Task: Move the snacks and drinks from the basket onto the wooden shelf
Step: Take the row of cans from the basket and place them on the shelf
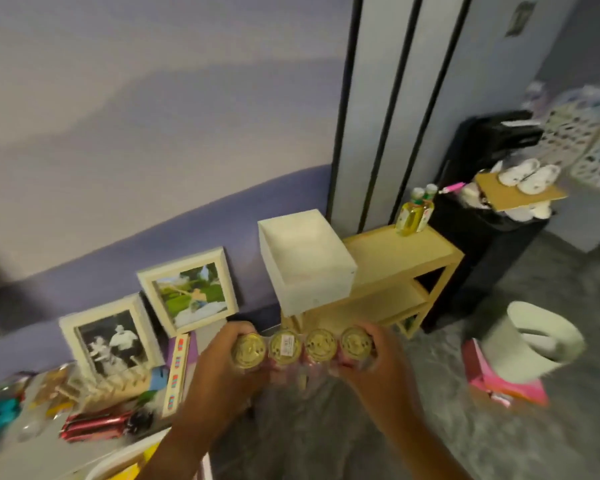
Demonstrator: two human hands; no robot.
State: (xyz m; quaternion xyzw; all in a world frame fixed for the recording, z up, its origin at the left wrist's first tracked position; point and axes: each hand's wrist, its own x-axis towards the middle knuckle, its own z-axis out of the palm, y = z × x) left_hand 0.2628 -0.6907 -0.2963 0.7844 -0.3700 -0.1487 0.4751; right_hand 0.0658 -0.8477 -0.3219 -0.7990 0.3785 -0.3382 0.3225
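Ahead, white box (307, 261) and bottles (415, 213) occupy wooden shelf (409, 252).

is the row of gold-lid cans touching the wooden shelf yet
Apart. The head view shows the row of cans held in the air by the left hand and right hand, short of the wooden shelf.

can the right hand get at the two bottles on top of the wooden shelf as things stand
Probably not yet. The right hand and left hand both grip a four-pack of cans. The bottles stand unblocked at the wooden shelf top's far corner.
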